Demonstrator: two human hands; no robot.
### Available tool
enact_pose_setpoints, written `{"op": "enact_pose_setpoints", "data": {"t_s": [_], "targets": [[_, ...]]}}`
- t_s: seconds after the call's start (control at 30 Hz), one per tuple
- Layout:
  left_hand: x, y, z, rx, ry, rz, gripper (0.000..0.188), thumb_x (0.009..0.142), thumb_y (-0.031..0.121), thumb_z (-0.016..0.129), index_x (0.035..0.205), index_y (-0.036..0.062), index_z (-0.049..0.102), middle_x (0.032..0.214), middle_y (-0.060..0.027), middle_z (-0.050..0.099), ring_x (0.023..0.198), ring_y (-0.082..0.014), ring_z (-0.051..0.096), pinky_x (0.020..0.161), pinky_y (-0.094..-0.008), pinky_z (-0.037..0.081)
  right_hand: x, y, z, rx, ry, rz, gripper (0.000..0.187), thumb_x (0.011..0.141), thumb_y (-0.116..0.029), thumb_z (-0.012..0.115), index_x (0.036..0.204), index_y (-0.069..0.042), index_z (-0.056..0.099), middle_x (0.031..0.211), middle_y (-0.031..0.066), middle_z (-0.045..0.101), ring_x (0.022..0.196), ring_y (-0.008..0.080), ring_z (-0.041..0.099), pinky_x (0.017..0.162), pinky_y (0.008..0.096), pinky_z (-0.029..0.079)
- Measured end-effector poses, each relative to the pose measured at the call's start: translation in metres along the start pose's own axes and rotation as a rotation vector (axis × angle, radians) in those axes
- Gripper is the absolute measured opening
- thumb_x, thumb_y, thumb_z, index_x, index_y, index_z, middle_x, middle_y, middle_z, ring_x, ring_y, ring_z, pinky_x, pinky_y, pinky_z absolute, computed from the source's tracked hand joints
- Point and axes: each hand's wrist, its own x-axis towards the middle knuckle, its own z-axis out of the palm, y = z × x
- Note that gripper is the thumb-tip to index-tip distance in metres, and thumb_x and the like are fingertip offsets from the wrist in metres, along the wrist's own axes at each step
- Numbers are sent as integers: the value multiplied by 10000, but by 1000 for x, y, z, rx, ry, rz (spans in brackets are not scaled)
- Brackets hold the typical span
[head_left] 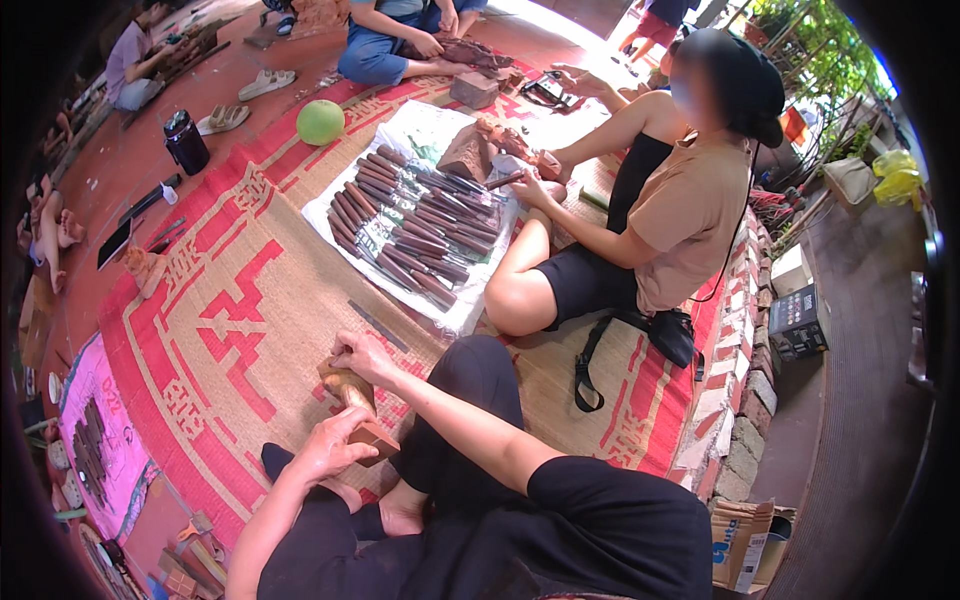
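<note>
A left hand (330,444) grips a wooden piece (352,389) at five o'clock, the right hand (366,358) at eleven, apparently steadying it; the next move likely calls for firm support.

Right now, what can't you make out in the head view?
All in the head view:
- Wood piece: underside, turned away; ends partly covered by left hand and right hand.
- Tools: blade tips, too small.
- Far worker in blue: head, cut off by top edge.

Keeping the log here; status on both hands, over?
Left hand gripping wooden piece, near end. Right hand at far end. Dark flat strip on mat just beyond; brown-handled tools farther off.
</note>
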Motion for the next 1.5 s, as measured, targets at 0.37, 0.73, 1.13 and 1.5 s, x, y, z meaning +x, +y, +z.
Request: {"op": "enact_pose_setpoints", "data": {"t_s": [0.37, 0.73, 1.13, 1.5], "targets": [[-4, 4, 0, 61, -25, 53, 389, 753, 173, 728, 1103, 105, 572, 1055, -98, 612, 1010, -310, 616, 851, -383, 483, 0, -1, 4, -31, 144, 84, 204, 746, -204, 727, 823, -40, 634, 795, 133, 663, 784, 287, 643, 692, 385, 480], [-4, 1, -1, 59, 1, 37, 389, 745, 184, 730, 1093, 106, 575, 1046, -101, 610, 1013, -325, 612, 850, -391, 484, 3, -14, -1, -209, -114, 16, 227, 774, -232, 713, 814, -39, 599, 789, 148, 646, 788, 322, 628, 689, 407, 460], [-5, 1, 2, 59, -47, 36, 399, 736, 161, 732, 1097, 116, 569, 1056, -102, 597, 1011, -323, 612, 843, -397, 487, -4, 1, -3, 40, 219, 102, 180, 759, -173, 727, 792, -32, 619, 769, 114, 660, 778, 216, 648, 709, 340, 483], [4, 6, 1, 92, -43, 51, 384, 740, 160, 738, 1084, 106, 576, 1055, -98, 605, 1002, -303, 616, 842, -384, 489, 20, 8, 14, -145, 297, 117, 215, 734, -168, 736, 753, -17, 584, 730, 114, 664, 667, 274, 638, 631, 384, 484]]}}
